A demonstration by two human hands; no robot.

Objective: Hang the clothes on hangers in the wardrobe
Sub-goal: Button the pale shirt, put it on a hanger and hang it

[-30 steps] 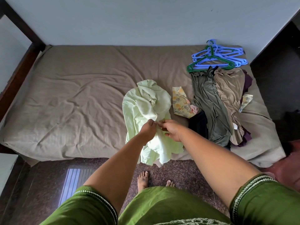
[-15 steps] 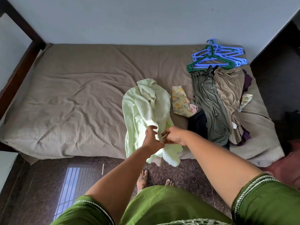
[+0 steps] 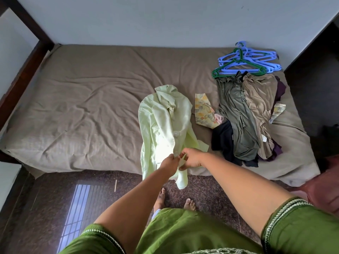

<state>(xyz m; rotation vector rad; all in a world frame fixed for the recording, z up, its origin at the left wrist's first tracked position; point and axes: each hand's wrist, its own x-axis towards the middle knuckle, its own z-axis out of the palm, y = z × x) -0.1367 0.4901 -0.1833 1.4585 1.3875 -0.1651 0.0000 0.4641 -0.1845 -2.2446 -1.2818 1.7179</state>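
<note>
A pale green shirt [image 3: 163,121] lies lengthwise on the bed [image 3: 82,99], its lower end hanging over the near edge. My left hand [image 3: 169,165] pinches the shirt's front edge near the bottom. Right beside it, my right hand [image 3: 192,158] pinches the opposite edge of the same shirt. A pile of blue hangers [image 3: 256,60] with one green hanger [image 3: 238,66] on top lies at the bed's far right corner. Below them sits a heap of clothes: an olive garment [image 3: 236,118], a tan one [image 3: 260,101], a black one [image 3: 222,138].
A floral cloth [image 3: 203,110] lies between the shirt and the heap. Dark wooden furniture [image 3: 315,74] stands at the right, a dark bed frame [image 3: 22,70] at the left. My bare feet [image 3: 174,200] stand on dark speckled floor. A reddish object [image 3: 328,184] sits at right.
Both hands have slid down the shirt's front toward its lower end, and the shirt has been pulled straighter and further over the bed's edge.
</note>
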